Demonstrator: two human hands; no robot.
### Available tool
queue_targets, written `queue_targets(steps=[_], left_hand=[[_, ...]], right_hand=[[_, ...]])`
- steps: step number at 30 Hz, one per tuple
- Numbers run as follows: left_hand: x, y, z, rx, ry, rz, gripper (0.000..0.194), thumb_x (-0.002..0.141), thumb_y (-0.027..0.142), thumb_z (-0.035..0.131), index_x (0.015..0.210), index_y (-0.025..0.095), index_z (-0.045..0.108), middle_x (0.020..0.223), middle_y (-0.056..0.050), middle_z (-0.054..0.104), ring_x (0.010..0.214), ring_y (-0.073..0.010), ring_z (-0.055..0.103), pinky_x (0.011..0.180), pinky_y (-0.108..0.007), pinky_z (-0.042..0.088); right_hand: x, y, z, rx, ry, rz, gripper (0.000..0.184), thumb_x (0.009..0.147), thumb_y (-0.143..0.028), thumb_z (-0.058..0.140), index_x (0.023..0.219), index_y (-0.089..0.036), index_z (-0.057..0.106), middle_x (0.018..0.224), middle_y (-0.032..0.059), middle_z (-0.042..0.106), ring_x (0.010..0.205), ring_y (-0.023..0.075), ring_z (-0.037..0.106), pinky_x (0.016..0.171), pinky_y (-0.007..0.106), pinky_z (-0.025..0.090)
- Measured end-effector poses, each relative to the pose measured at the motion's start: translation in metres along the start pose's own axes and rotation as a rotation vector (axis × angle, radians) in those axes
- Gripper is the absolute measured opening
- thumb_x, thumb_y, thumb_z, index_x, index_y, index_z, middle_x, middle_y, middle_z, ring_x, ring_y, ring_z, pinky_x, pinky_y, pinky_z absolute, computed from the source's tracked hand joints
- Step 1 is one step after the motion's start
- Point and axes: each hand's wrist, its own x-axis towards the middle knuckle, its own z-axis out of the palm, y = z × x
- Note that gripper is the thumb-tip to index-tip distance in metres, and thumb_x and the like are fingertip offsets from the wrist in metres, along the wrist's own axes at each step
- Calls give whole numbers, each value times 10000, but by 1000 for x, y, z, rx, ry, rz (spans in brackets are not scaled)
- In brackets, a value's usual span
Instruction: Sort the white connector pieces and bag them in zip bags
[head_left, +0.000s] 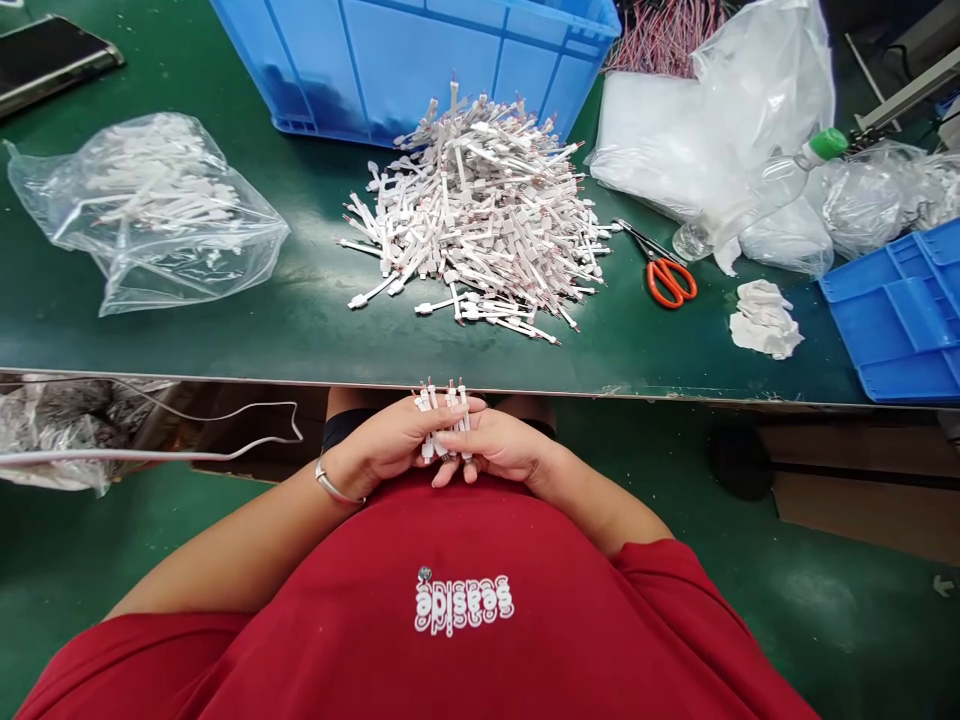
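You held a small bunch of white wired connectors between your hands, just below the edge of the green bench, in front of your red shirt. Your left hand and right hand were pressed together around it, fingers closed over the stems, with the connector tips sticking up past them toward the bench. The view did not show which fingers pinched what. A big heap of connectors lay on the bench ahead, well apart from your hands, with a clear bag to its left and a blue crate behind it. Moving that bunch called for both hands keeping their squeeze, since loose stems could slip out.
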Motion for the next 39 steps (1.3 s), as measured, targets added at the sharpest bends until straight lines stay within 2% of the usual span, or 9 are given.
queue_targets(steps=[3, 6, 11, 17, 22, 31, 34, 39], left_hand=[[-3, -3, 1, -47, 97, 50, 390, 714, 331, 742, 1012, 85, 692, 793, -132, 713, 601, -195, 661, 513, -250, 500], [-8, -3, 4, -118, 191, 119, 230, 733, 270, 730, 877, 92, 720, 892, -132, 716, 732, -201, 679, 635, -264, 546], [-14, 1, 12, -252, 289, 125, 98, 809, 155, 626, 838, 99, 702, 936, -125, 715, 818, -214, 683, 720, -315, 567], [-13, 0, 14, -263, 276, 134, 118, 831, 132, 580, 848, 102, 694, 928, -116, 711, 791, -204, 678, 679, -311, 567], [-15, 2, 17, -278, 254, 146, 83, 808, 126, 604, 836, 100, 678, 919, -105, 708, 757, -191, 674, 691, -315, 559], [-14, 2, 19, -311, 279, 144, 106, 806, 113, 596, 863, 97, 683, 920, -113, 715, 766, -183, 677, 723, -306, 554], [-14, 2, 20, -323, 296, 144, 119, 819, 109, 580, 878, 99, 683, 957, -121, 713, 798, -190, 677, 734, -310, 554], [-15, 4, 24, -310, 265, 150, 124, 829, 116, 575, 896, 110, 679, 980, -122, 703, 812, -200, 676, 678, -299, 560]], right_hand=[[-9, -3, 0, -7, 1, 30, 464, 584, -412, 828, 903, -114, 668, 884, 68, 702, 699, 150, 705, 519, 151, 528], [-22, -7, -1, -97, 16, 63, 432, 617, -350, 818, 954, -127, 666, 968, 71, 698, 753, 140, 701, 599, 179, 553], [-31, -6, -1, -239, 146, -12, 364, 696, -447, 734, 806, -112, 642, 858, 71, 709, 641, 108, 670, 436, 136, 448], [-27, 2, 2, -304, 235, -91, 378, 702, -484, 720, 723, -128, 593, 669, 22, 675, 545, 83, 624, 416, 136, 402], [-30, 10, 0, -337, 327, -249, 360, 760, -497, 664, 730, -145, 592, 658, 9, 664, 532, 78, 604, 426, 150, 405], [-31, 17, 0, -316, 417, -345, 402, 762, -552, 638, 746, -153, 596, 636, 0, 647, 506, 67, 572, 434, 158, 407], [-28, 20, -2, -251, 392, -357, 488, 746, -631, 603, 786, -144, 607, 656, 23, 657, 521, 84, 597, 415, 160, 401], [-27, 17, 0, -225, 217, -298, 553, 687, -664, 640, 834, -132, 594, 775, 63, 683, 582, 112, 639, 405, 160, 418]])
